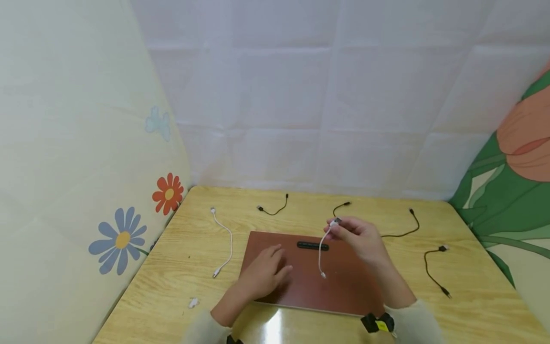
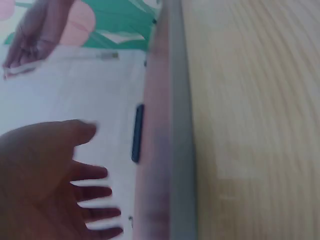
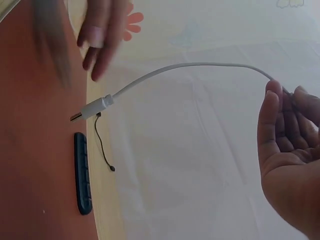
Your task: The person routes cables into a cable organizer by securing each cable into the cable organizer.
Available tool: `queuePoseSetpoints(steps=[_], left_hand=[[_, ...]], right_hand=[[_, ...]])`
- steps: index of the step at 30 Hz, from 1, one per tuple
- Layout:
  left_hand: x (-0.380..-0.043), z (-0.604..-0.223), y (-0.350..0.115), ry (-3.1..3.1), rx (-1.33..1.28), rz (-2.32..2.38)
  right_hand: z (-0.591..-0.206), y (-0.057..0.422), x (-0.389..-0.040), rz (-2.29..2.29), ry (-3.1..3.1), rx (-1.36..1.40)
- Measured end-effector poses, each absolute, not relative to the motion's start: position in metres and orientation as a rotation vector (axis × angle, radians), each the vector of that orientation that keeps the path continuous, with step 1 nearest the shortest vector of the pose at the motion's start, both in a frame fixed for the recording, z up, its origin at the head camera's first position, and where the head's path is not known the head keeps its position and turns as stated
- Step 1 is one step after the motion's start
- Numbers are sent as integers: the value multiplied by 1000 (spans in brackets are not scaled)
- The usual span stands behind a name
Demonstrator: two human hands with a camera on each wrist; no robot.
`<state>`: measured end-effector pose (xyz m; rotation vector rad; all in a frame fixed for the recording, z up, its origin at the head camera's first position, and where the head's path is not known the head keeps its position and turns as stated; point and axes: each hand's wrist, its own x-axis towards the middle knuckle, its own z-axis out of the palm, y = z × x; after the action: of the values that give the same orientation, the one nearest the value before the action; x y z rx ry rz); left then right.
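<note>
My right hand [image 1: 363, 243] pinches a short white USB cable [image 1: 320, 255] near one connector, above the brown board [image 1: 326, 291]. The cable's other end hangs down; in the right wrist view its white plug [image 3: 94, 108] with a metal tip dangles away from the fingers. My left hand [image 1: 262, 273] hovers low over or rests on the board's left part, fingers loosely spread and holding nothing; contact is hard to tell. A black ridged strip [image 1: 312, 245], like a cable holder, lies on the board near its far edge.
Another white cable [image 1: 231, 239] lies left of the board. Several black cables, such as one at the back [image 1: 275, 213] and one at the right [image 1: 429, 272], lie around it. A small white piece [image 1: 193, 302] is at the front left. Cloth-covered walls surround the wooden table [image 1: 163, 267].
</note>
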<state>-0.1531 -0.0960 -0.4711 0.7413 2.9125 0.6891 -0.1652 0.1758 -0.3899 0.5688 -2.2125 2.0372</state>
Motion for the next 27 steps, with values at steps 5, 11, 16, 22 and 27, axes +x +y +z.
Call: queuePoseSetpoints(steps=[5, 11, 16, 22, 27], left_hand=[[-148, -457, -79, 2760, 756, 1197], [-143, -453, -69, 2557, 743, 1522], [-142, -458, -66, 2516, 761, 1567], [-139, -466, -66, 2508, 677, 1569], [-138, -468, -63, 2513, 589, 1559]], right_hand=[[-391, 162, -169, 2017, -2256, 565], [-394, 149, -173, 2088, -2269, 532], [-396, 144, -177, 2114, -2271, 484], [-401, 140, -188, 1969, -2433, 382], [-407, 136, -200, 1821, -2577, 254]])
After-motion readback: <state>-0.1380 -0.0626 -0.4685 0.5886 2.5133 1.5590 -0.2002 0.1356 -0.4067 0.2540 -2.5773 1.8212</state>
